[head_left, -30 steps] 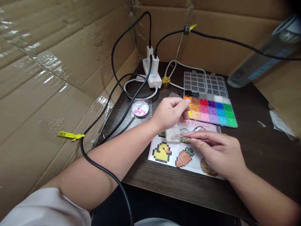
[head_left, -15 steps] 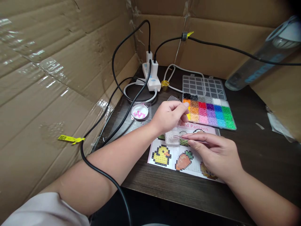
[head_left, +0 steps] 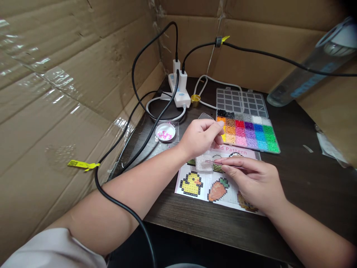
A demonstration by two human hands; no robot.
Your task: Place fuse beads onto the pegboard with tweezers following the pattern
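My right hand point(head_left: 253, 178) pinches a pair of metal tweezers point(head_left: 217, 162), whose tips reach into a small clear box point(head_left: 204, 163) of white beads. Just above that box, my left hand point(head_left: 202, 137) has its fingers curled and pressed together; whatever they hold is hidden. Under the box lies a printed pattern sheet point(head_left: 192, 201) with a yellow duck point(head_left: 191, 183) and a carrot point(head_left: 218, 190). Behind my hands is an open bead case point(head_left: 252, 148) with compartments of many colours. A round white dish point(head_left: 165, 132) of pink and white beads stands left of my left hand.
A white power strip point(head_left: 182, 99) with black cables stands at the back, beside a small golden cup point(head_left: 195, 99). One black cable point(head_left: 119, 203) crosses over my left forearm. A clear bottle point(head_left: 306, 78) leans at the right. Cardboard walls point(head_left: 189, 37) surround the dark table point(head_left: 178, 219).
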